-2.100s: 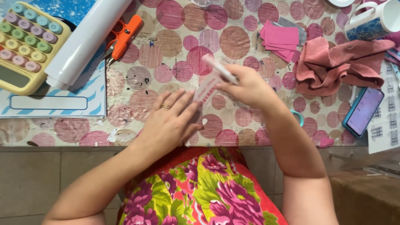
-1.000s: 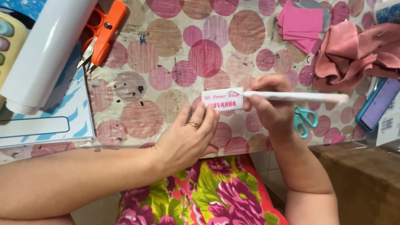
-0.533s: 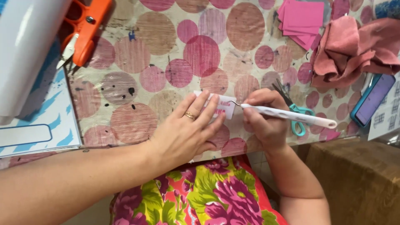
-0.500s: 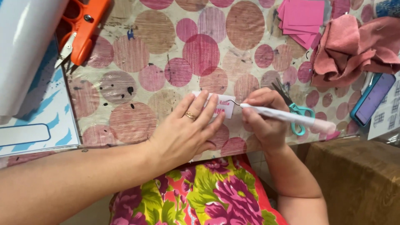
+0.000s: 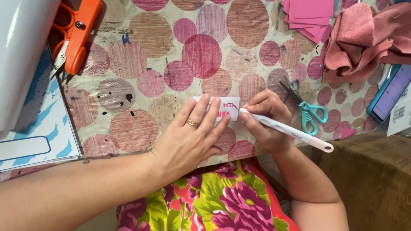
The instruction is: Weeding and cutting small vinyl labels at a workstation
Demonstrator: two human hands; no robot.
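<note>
- One small white sticker with pink letters lies flat on the worktop, close to the front edge.
- The left hand lies flat on the sticker. Its fingers are spread a little and press down on the left part, so that part is hidden.
- One gold ring sits on one finger of that hand.
- The right hand is just to the right of the sticker. Its fingers are pressed together and pinch one white hook tool.
- The thin metal tip of the tool touches the top of the sticker. The tip is too small to see well.
- There are two pairs of scissors. One teal pair lies just past the right hand, and part of it is hidden behind the hand. One orange pair lies far off at the top left.
- One stack of pink paper squares sits at the top, cut off by the edge.
- One pink cloth is bunched up at the top right.
- One phone in a blue case lies at the right, partly cut off.
- One big white roll lies at the left on a blue and white sheet. Both are cut off.
</note>
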